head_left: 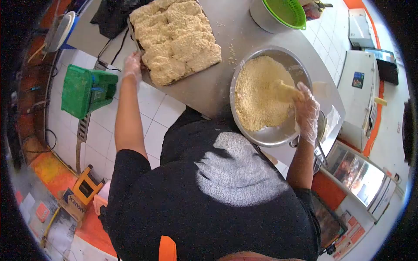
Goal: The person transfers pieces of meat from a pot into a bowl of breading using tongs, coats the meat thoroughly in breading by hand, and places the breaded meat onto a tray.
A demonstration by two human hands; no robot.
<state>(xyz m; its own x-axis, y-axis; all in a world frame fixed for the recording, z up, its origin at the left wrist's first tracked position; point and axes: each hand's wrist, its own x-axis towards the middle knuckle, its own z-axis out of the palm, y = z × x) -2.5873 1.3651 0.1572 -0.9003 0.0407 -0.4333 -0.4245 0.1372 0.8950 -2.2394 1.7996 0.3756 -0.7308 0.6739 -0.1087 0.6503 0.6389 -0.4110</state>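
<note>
Left hand [132,67]: I'm touching the tray [134,39]; its grip I can't tell.
Right hand [307,109]: I'm pinching a pale piece [284,92] inside the bowl [272,135] of crumbs [257,98].
Tray: sitting on the tabletop [193,96], carrying coated pieces [178,41].

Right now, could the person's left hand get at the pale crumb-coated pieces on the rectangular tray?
Probably yes: the gloved left hand is at the tray, and nothing covers the pieces.

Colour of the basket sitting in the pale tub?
The basket is bright green; it shows at the top of the head view.
</note>
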